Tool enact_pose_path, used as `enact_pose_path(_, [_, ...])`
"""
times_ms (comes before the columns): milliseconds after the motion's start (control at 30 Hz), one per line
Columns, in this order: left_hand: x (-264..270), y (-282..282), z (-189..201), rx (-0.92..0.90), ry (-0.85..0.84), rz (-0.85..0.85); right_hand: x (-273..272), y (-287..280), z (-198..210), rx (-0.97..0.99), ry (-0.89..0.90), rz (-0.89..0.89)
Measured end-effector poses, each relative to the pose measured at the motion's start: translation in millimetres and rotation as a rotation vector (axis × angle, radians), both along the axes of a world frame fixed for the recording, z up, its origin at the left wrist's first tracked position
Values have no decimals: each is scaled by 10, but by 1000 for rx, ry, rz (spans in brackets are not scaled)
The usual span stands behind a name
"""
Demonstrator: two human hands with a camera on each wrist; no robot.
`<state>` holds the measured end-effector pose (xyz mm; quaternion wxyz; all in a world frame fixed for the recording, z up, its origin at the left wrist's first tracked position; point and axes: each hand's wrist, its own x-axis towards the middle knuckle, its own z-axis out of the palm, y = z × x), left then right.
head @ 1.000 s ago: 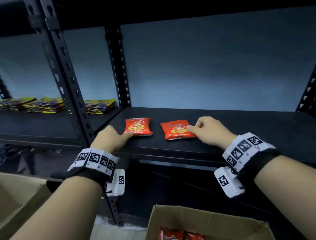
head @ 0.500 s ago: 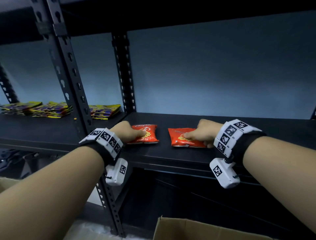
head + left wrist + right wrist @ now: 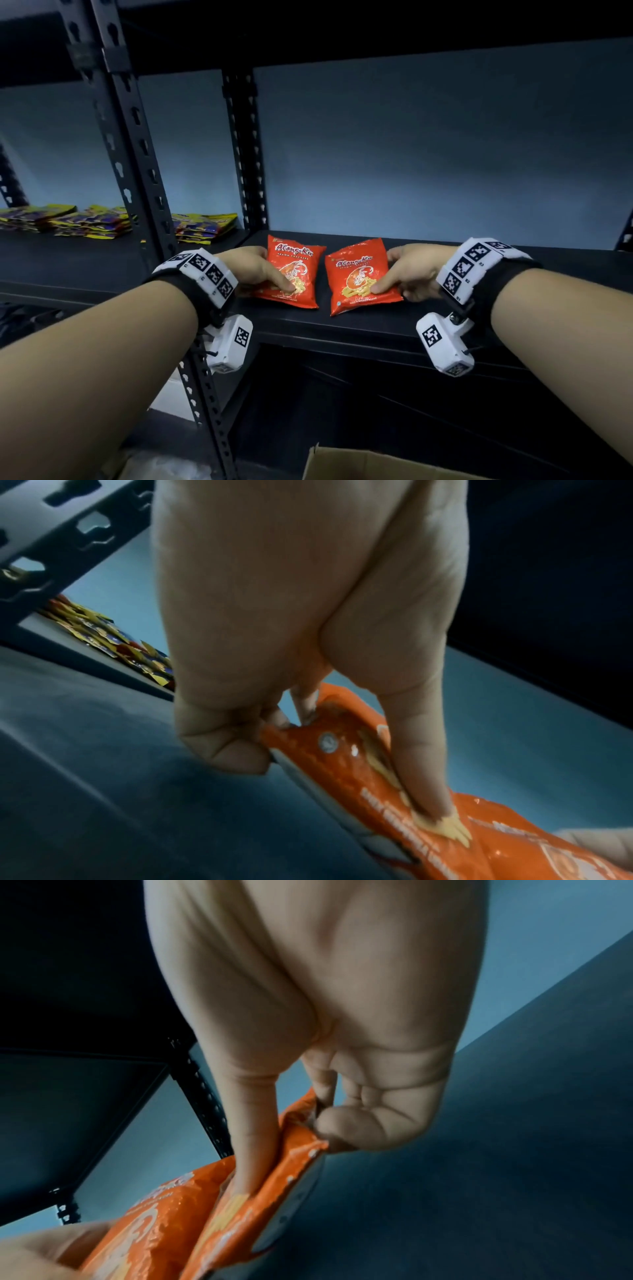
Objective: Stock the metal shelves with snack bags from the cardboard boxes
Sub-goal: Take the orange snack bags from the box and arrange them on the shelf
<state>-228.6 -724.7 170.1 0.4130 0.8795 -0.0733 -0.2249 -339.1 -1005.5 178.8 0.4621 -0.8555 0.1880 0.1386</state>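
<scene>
Two red prawn-cracker bags stand tilted side by side near the front of the black metal shelf (image 3: 445, 329). My left hand (image 3: 255, 270) grips the left bag (image 3: 294, 265) at its left edge, thumb on the front, fingers behind; the left wrist view shows that bag (image 3: 342, 750) pinched the same way. My right hand (image 3: 407, 270) grips the right bag (image 3: 356, 274) at its right edge, thumb on the front. In the right wrist view the thumb presses into that bag (image 3: 212, 1199) with curled fingers at its edge.
A perforated black upright (image 3: 137, 178) stands just left of my left wrist. Stacks of yellow-and-purple snack packets (image 3: 202, 228) lie on the neighbouring shelf to the left. A cardboard box rim (image 3: 370, 462) shows at the bottom, below the shelf. An upper shelf runs overhead.
Both bags lay flat on the shelf before; now each hand has taken one by its outer edge and tipped it up, front facing me. The view has moved closer to the shelf.
</scene>
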Motion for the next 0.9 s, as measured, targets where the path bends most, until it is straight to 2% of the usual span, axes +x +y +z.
enact_pose_path(100, [-119, 7, 53, -121, 21, 7, -22, -15, -12, 55, -105, -23])
enact_pose_path(200, [-146, 16, 102, -139, 7, -10, 1, -36, -9, 55, -192, -20])
enact_pose_path(400, [-29, -77, 342, -130, -207, 6, 157, -34, 206, 17, -315, -46])
enact_pose_path(500, [243, -179, 395, -136, -311, 65, 361, -68, 315, -21, -364, -66])
enact_pose_path(667, [755, -389, 425, -114, -378, 120, 926, -201, 419, -115, -422, -53])
enact_pose_path(900, [1837, -614, 204, -106, -314, 117, 1779, -379, 269, -145, -336, -3])
